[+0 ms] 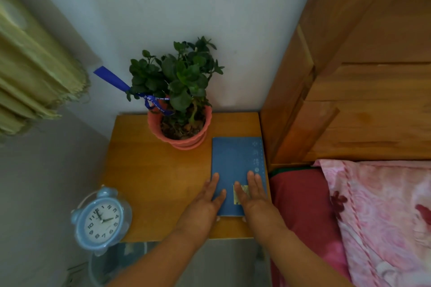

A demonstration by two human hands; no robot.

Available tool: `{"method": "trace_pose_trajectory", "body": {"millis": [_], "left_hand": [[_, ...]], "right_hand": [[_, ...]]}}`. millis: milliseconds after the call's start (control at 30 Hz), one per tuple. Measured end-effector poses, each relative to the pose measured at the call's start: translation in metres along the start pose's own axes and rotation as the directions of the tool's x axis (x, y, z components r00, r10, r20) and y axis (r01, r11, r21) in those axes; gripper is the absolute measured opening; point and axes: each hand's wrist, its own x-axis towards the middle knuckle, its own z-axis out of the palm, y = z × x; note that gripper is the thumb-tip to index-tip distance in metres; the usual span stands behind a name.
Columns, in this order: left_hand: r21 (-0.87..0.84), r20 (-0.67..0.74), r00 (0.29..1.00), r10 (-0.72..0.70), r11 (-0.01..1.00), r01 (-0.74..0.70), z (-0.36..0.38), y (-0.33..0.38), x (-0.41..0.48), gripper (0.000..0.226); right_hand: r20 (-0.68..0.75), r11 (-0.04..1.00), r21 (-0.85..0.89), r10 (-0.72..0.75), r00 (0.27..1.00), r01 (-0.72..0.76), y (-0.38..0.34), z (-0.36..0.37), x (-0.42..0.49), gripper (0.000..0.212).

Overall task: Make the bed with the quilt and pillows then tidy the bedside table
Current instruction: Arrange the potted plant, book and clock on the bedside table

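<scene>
Up and left of the fingers (250, 179) hangs 1 green curtain (35, 81), a pale wall (186, 7) stands beyond them, 1 wooden headboard (361, 100) rises to their right, and 1 translucent bin (105, 268) sits below-left.

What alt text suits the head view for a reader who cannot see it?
The left hand and right hand lie flat on a blue book at the right side of a bedside table. A potted plant stands at the back, a blue alarm clock at the near left corner, a pink pillow to the right.
</scene>
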Motion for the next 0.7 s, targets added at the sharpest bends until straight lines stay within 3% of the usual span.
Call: {"method": "trace_pose_trajectory", "body": {"millis": [700], "left_hand": [[0.1,0.015,0.999,-0.039,0.994,0.038,-0.045,0.001,0.055,0.076]], "right_hand": [[0.038,0.998,0.014,0.061,0.997,-0.061,0.016,-0.037,0.06,0.093]]}}
